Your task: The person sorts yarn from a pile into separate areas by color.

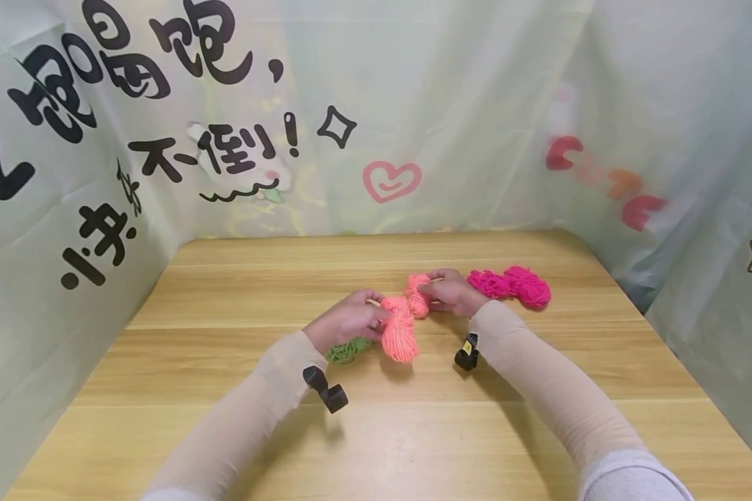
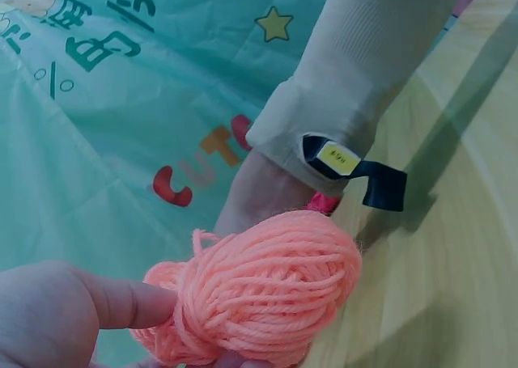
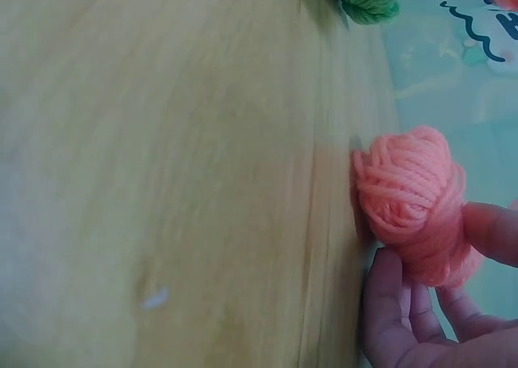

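Note:
My left hand pinches a coral-pink skein of yarn between thumb and fingers, above the wooden table. In the left wrist view this skein shows thick looped strands bound round a narrow waist. A second, smaller-looking coral skein lies just beyond it, and my right hand grips it from the right side. The right wrist view shows the thumb on one side of that skein and the fingers under the other. Green yarn lies below my left hand, partly hidden by it.
A magenta skein rests on the wooden table to the right of my right hand. A printed cloth hangs behind the table and along both sides. Each wrist carries a black camera mount. A small white scrap shows on the table.

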### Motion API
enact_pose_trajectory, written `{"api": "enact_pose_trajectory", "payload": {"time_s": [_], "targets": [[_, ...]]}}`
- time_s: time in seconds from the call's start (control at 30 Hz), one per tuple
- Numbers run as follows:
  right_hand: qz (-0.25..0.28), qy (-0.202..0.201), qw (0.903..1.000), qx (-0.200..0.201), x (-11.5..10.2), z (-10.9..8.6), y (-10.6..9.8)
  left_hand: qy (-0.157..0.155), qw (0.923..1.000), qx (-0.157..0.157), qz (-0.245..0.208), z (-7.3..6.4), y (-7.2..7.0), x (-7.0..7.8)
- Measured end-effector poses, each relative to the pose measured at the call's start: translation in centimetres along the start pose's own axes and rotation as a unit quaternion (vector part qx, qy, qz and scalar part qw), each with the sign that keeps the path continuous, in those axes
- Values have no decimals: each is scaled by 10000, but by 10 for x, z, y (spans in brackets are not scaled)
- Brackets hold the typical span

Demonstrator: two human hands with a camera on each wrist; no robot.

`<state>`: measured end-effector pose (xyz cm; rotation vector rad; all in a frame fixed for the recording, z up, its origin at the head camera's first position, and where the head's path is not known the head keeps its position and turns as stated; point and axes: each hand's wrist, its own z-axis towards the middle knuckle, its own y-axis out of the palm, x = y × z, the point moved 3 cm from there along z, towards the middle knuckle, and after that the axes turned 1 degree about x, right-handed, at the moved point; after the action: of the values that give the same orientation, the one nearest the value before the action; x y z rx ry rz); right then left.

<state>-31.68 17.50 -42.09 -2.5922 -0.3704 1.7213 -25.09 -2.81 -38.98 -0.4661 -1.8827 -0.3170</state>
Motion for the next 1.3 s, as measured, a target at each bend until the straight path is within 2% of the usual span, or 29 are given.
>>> {"api": "enact_pose_trajectory", "payload": {"time_s": [0.3,0.53,0.87,1.3], "targets": [[30,-41,10000,-54,-1,0,1,-69,9998,169,48,7,-7,8],[17,-36,10000,-35,1,2,1,-117,9996,230,-89,14,-12,12],[13,-30,10000,-22,2,2,0,-50,9993,369,-19,23,-17,16],[43,-90,9999,-2,2,3,-2,-76,9983,516,-247,43,-20,19]]}}
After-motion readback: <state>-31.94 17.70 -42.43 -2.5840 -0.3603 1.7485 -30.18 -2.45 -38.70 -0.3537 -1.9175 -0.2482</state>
